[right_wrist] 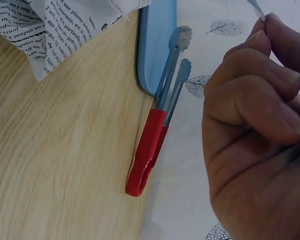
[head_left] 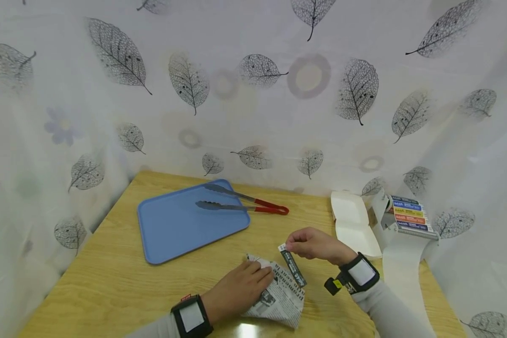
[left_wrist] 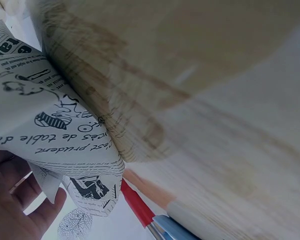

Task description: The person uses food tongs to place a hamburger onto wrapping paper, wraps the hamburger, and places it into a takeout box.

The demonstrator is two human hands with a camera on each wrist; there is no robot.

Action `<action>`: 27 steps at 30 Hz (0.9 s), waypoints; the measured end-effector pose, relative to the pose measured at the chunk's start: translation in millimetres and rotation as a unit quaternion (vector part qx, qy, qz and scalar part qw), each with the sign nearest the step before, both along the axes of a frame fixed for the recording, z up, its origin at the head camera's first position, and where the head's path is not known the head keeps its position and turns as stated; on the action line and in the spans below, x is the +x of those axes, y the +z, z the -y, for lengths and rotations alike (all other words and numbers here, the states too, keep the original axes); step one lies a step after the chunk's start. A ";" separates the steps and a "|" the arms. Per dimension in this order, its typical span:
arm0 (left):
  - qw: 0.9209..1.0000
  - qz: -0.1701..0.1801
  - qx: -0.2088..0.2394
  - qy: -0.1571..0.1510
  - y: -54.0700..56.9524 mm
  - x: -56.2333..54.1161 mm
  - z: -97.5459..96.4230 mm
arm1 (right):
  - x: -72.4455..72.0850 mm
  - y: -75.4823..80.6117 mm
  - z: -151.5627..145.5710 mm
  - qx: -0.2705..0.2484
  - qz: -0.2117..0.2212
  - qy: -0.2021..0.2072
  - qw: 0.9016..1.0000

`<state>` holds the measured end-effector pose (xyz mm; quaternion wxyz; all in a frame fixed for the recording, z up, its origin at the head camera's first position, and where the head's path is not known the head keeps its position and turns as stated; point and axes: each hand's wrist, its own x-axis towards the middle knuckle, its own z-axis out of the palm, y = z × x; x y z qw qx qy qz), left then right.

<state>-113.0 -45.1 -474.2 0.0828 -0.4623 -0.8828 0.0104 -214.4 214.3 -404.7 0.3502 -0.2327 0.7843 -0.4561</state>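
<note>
Relation of the strip to the newsprint packet, head view with both wrist views. The right hand pinches the dark strip by its pale upper end, between thumb and forefinger; in the right wrist view only a sliver of the strip shows above this grip. From the pinch, the strip's long axis slants down and to the right, its free end pointing back toward the wearer. The newsprint packet lies on the table to the left of the right hand and nearer the wearer, its own long axis slanting in roughly the same direction, so that strip and packet run nearly alongside. Seen from above, the strip's lower end overlaps the packet's right-hand edge; whether the two touch cannot be told. The left hand is the nearer to the packet: it rests on the left part, its fingers loosely bent over the paper and not clenched, leaving the printed right part uncovered on the side facing the strip. The position of the strip's free end against that uncovered part is, in judgement, the governing relation. Beyond the packet, to the left, the red-handled tongs lie partly across the blue tray; beyond the right wrist lies the opened white carton.
</note>
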 end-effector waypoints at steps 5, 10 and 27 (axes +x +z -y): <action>1.000 0.007 -0.003 0.000 -1.2 -0.7 -0.9 | -3.5 -6.6 3.3 0.002 0.013 0.009 1.000; 1.000 -0.011 0.003 -0.004 -0.9 -1.4 -0.7 | -7.1 -11.4 6.6 0.002 0.022 0.015 1.000; 0.998 -0.054 0.020 -0.006 -0.7 -2.8 -0.5 | -17.7 -25.5 25.1 0.028 0.036 0.059 0.997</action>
